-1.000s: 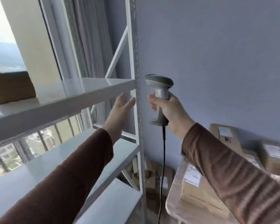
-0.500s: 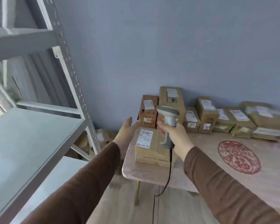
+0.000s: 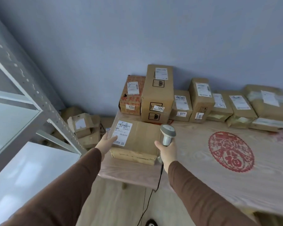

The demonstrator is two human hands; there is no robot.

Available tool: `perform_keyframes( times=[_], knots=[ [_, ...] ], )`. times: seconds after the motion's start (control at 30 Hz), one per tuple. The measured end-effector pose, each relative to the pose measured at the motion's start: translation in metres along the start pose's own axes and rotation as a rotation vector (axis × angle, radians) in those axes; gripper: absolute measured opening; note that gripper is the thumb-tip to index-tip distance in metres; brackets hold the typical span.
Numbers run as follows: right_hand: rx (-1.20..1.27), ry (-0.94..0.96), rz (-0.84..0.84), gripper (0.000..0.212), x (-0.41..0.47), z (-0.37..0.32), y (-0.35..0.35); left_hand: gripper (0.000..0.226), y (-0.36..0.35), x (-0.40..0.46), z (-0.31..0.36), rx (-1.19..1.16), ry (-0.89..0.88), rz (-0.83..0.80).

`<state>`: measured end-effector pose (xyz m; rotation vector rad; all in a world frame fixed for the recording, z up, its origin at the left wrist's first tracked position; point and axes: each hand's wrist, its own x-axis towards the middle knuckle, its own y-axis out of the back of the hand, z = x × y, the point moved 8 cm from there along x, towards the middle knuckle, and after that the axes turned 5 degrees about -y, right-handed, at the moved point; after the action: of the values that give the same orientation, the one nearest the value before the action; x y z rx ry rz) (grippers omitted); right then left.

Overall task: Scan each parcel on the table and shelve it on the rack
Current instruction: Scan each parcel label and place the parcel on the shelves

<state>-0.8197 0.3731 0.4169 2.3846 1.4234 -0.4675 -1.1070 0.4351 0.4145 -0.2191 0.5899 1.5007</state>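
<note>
A flat cardboard parcel (image 3: 142,141) with a white shipping label lies at the near left corner of the wooden table (image 3: 203,168). My left hand (image 3: 107,142) rests, fingers apart, on the parcel's left edge by the label. My right hand (image 3: 167,150) grips a grey corded barcode scanner (image 3: 167,133) just right of the parcel. More labelled parcels line the wall: a tall box marked 1042 (image 3: 158,93), a red-printed box marked 4068 (image 3: 131,95), and several lower ones (image 3: 235,105). The white metal rack (image 3: 28,162) stands at the left.
Loose cardboard boxes (image 3: 82,126) are piled on the floor between the rack and the table. A red paper-cut emblem (image 3: 231,151) lies on the tabletop. The scanner's black cord (image 3: 147,198) hangs down to the wooden floor.
The view has swung from the rack down to the table. My left hand left the shelf post and now touches the near parcel; my right hand carried the scanner along beside it.
</note>
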Motion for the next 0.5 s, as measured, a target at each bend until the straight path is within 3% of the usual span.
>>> perform_keyframes(
  times=[0.13,0.3,0.5],
  knots=[
    [0.006,-0.060,-0.047,0.042,0.019,0.015,-0.005,0.047,-0.008,0.011,-0.018,-0.015,0.055,0.008],
    [-0.021,-0.017,-0.064,0.039,0.026,0.011,0.000,0.034,-0.008,0.007,-0.020,-0.082,0.019,0.055],
    [0.101,0.111,-0.094,0.038,0.013,-0.040,0.022,0.028,-0.006,-0.023,0.029,-0.203,-0.152,0.081]
  ],
)
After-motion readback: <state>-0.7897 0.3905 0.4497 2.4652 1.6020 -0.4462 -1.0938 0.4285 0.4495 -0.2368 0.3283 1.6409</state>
